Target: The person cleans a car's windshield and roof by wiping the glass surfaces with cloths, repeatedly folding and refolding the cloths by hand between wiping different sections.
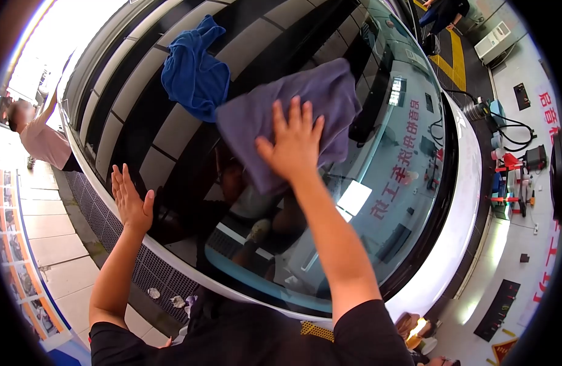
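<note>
My right hand (294, 141) lies flat with its fingers spread on a purple-grey towel (320, 91). It presses the towel against the glossy dark top of a white car (153, 161). The towel is spread out, with some folds along its edges. A crumpled blue towel (195, 76) rests on the same dark surface, beyond and to the left of the purple-grey one. My left hand (132, 200) is open at the near left edge of the car, fingers stretched and thumb apart. Nothing is in it; whether its palm touches the car I cannot tell.
Red wall lettering reflects in the car's glass (384, 201). At the left stands another person (46, 137), an arm reaching to the car; someone else (442, 15) is at the top right. Hoses (519, 131) and bottles line the right wall. Floor grating (162, 271) runs alongside.
</note>
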{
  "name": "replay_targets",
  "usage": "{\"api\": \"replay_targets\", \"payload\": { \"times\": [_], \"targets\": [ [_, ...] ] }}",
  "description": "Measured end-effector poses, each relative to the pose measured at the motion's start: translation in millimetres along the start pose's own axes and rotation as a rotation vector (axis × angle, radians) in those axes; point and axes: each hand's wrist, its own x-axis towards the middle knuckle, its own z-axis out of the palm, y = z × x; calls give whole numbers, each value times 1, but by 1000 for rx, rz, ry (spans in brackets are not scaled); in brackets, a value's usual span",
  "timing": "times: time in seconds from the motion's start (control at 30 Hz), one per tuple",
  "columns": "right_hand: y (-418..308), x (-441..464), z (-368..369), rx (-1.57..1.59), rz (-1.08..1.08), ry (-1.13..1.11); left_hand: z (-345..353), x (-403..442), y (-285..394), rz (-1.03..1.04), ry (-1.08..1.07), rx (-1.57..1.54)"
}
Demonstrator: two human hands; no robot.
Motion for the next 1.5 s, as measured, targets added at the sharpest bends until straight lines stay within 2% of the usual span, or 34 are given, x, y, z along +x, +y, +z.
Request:
{"api": "replay_targets", "payload": {
  "times": [0.13, 0.27, 0.37, 0.43, 0.47, 0.53, 0.6, 0.67, 0.77, 0.83, 0.9, 1.0, 1.07, 1.1, 1.2, 1.23, 1.27, 1.3, 1.33, 1.4, 1.43, 1.5],
  "targets": [
    [-71, -104, -12, 137, -67, -188, 0, -1, 1, 45, 38, -70],
    [-102, -206, -10, 211, -89, -292, -6, 3, 2, 114, 87, -167],
    [-104, -241, -26, 223, -126, -335, -10, 3, 7, 182, 198, -286],
    [-94, -234, -54, 227, -175, -323, -12, -8, 25, 164, 161, -550],
    [-86, -224, -62, 352, -72, -480, -14, -14, 35, 157, 140, -681],
    [-59, -190, -77, 610, 138, -800, -26, -34, 65, 278, -7, -703],
    [-34, -161, -89, 525, 170, -387, -43, -39, 109, 349, -63, -559],
    [-5, -129, -86, 293, 19, -71, -67, -35, 144, 363, -82, -478],
    [20, -112, -75, 130, 135, -40, -69, -43, 156, 367, -144, -441],
    [31, -107, -70, 131, 243, -302, -62, -47, 160, 347, -192, -432],
    [37, -110, -69, 203, 340, -511, -62, -43, 168, 358, -144, -481],
    [39, -132, -53, 207, 233, -241, -63, -26, 185, 410, -123, -579],
    [40, -132, -58, 298, 145, -228, -64, -4, 199, 482, -110, -618],
    [40, -131, -62, 342, 98, -218, -64, 9, 208, 526, -151, -688],
    [29, -127, -94, 982, 336, -401, -61, 45, 233, 662, -332, -916],
    [20, -123, -120, 1100, 385, -480, -56, 54, 238, 714, -436, -1004],
    [14, -120, -141, 1186, 339, -462, -53, 61, 245, 767, -544, -1091],
    [9, -118, -159, 1270, 293, -442, -74, 69, 251, 742, -752, -1065],
    [5, -117, -177, 1353, 247, -420, -84, 77, 256, 719, -930, -1165],
    [3, -114, -215, 1271, 188, -412, -98, 87, 266, 662, -1302, -1349],
    [5, -112, -234, 1191, 139, -410, -107, 87, 272, 772, -1136, -1493],
    [5, -109, -278, 923, 77, -366, -137, 101, 277, 807, -1180, -1402]
  ]
}}
